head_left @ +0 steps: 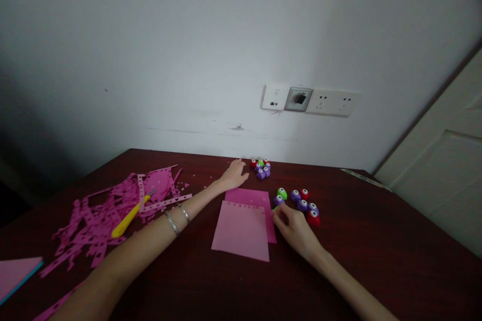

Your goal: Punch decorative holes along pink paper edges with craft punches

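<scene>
My left hand (234, 174) reaches over the back of the table with its fingers stretched out and nothing in them. Just right of its fingertips is a cluster of small red, green and purple paper punches (259, 173) with round white-and-black tops. My right hand (297, 228) is pinched at the right edge of a light pink paper sheet (241, 233). Between its fingertips shows the edge of a green paper punch, mostly hidden. The light sheet has a row of small holes along its top edge. It lies over a darker pink sheet (248, 194).
More punches (302, 205) stand beside my right hand. Pink punched strips (101, 215) are heaped at left, with a yellow-handled tool (126, 221) on them. A paper stack (17, 276) sits at the left edge. Wall sockets (331, 103) are behind the table.
</scene>
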{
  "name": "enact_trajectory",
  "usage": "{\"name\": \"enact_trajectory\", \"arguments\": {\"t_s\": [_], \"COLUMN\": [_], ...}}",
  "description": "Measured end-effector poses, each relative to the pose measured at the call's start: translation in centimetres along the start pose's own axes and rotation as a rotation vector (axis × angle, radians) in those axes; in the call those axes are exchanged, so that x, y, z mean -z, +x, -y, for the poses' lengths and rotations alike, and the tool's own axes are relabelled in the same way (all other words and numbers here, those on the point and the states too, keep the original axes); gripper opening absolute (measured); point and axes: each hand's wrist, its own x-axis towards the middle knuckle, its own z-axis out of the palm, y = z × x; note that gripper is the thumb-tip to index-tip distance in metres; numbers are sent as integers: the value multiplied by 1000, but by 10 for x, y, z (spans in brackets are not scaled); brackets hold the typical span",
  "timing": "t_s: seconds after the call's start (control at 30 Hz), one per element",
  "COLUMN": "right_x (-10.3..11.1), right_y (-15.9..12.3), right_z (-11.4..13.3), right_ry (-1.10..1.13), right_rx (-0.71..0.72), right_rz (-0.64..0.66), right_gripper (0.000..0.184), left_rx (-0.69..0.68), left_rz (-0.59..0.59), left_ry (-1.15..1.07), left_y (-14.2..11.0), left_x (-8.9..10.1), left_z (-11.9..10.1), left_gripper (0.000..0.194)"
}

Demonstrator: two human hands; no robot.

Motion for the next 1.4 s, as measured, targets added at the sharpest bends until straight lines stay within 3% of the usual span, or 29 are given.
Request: {"name": "enact_trajectory", "arguments": {"t_s": [0.2, 0.4, 0.57, 0.7, 0.93, 1.4], "right_x": [1, 10, 14, 10, 9, 22], "right_y": [-1, 10, 14, 19, 30, 30], "right_z": [-2, -9, -3, 2, -10, -30], "right_ry": [-324, -689, -678, -674, -750, -784], "right_rx": [73, 72, 11, 45, -7, -207], "right_rz": [12, 80, 60, 82, 134, 115], "right_gripper": [18, 33, 35, 41, 33, 35], "left_rx": [82, 84, 69, 31, -95, -51], "left_rz": [-17, 7, 59, 84, 104, 75], "left_ry": [-28, -13, -28, -63, -137, -151], "left_y": [39, 62, 75, 78, 80, 89], "left_x": [-14, -31, -39, -41, -44, -46], "left_z": [16, 24, 31, 32, 30, 26], "left_gripper": [31, 35, 47, 53, 44, 32]}}
